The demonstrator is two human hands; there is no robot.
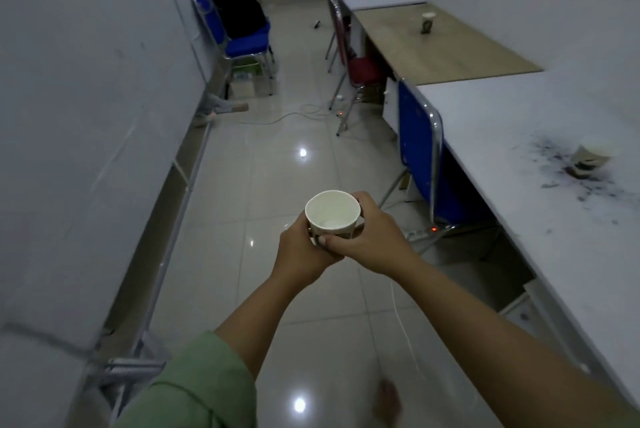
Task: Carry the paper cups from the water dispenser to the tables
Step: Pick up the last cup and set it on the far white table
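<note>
A white paper cup (333,208) is held upright over the tiled floor in the middle of the view, its mouth toward the camera. My left hand (300,251) wraps its left side and base. My right hand (370,237) grips its right side, thumb across the front. A second paper cup (593,159) stands on the white table (512,122) at the right, on a dark smudged patch. A third paper cup (427,21) stands on the wooden table (450,53) farther back.
A blue chair (420,147) is pushed under the white table, a red chair (349,57) stands by the wooden table. Another blue chair (239,32) with a black bag stands at the left wall. Cables and a power strip (420,233) lie on the floor.
</note>
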